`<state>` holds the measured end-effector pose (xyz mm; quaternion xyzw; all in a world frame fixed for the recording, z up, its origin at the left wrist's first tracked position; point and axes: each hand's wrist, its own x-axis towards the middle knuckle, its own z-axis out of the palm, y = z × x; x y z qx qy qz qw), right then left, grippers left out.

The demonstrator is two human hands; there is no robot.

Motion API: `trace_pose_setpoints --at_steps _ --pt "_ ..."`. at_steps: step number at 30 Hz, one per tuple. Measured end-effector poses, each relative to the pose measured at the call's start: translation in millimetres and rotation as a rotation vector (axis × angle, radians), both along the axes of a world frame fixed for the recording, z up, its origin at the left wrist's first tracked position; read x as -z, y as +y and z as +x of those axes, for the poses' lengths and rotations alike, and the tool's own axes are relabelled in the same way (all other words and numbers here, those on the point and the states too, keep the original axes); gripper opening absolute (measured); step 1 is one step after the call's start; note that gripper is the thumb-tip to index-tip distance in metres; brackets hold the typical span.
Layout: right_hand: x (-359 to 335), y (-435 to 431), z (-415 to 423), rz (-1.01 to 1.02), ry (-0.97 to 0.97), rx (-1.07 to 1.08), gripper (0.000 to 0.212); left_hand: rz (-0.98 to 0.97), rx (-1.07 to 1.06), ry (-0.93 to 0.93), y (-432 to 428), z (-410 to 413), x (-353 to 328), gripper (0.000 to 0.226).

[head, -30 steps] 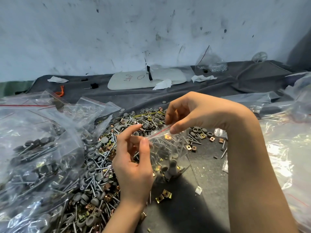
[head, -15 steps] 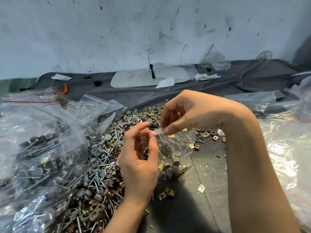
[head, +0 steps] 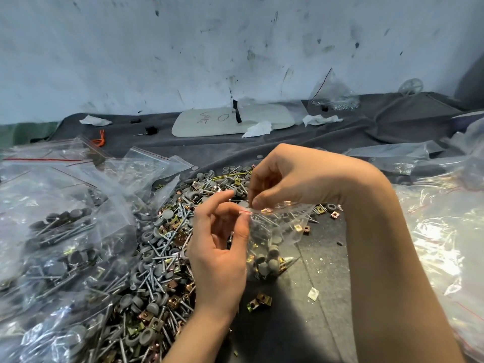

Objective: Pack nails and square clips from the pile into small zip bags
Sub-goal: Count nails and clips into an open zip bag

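Observation:
A small clear zip bag (head: 272, 239) with a red seal line hangs between my hands, holding grey-capped nails and brass square clips. My left hand (head: 218, 255) pinches the bag's left top corner between thumb and forefinger. My right hand (head: 290, 179) pinches the seal strip just to the right of it, fingers curled down. Under and left of my hands, the pile of nails and square clips (head: 157, 271) spreads over the dark cloth. Two loose square clips (head: 259, 301) lie below the bag.
Filled zip bags (head: 52, 244) are heaped at the left. Clear plastic sheeting (head: 445, 231) covers the right side. At the back lie a white pad (head: 233, 121), crumpled tissues (head: 258, 129) and another clear bag (head: 332, 95) against the stained wall.
My right hand has slid leftward along the seal strip toward my left hand. The bag has tilted, so its right side now stretches out under my right wrist.

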<state>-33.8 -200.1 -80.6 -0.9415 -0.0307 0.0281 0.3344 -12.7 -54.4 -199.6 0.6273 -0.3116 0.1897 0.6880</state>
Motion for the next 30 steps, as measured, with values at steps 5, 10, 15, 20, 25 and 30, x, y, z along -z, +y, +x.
trace_pose_setpoints --at_steps 5,10,15,20,25,30 --pt "1.0 0.0 -0.7 0.013 0.049 -0.010 0.006 -0.003 0.048 -0.019 -0.7 -1.3 -0.1 0.043" --pt "1.1 2.6 0.5 -0.043 0.062 -0.002 0.019 -0.008 0.082 0.024 -2.4 -1.4 -1.1 0.043" --pt "1.9 3.0 1.8 -0.002 0.014 0.070 0.021 -0.012 0.115 0.231 -1.7 3.3 -0.3 0.021" --pt "2.5 3.4 3.3 0.051 0.037 0.006 0.006 -0.024 0.126 0.318 -3.7 5.7 -0.7 0.006" --pt "2.8 0.3 2.5 0.008 0.020 -0.007 0.011 -0.022 0.152 0.333 -5.3 3.4 -0.8 0.010" --pt "2.7 -1.4 3.3 -0.032 -0.037 0.065 0.014 -0.056 0.172 0.375 -5.1 6.3 -1.9 0.009"
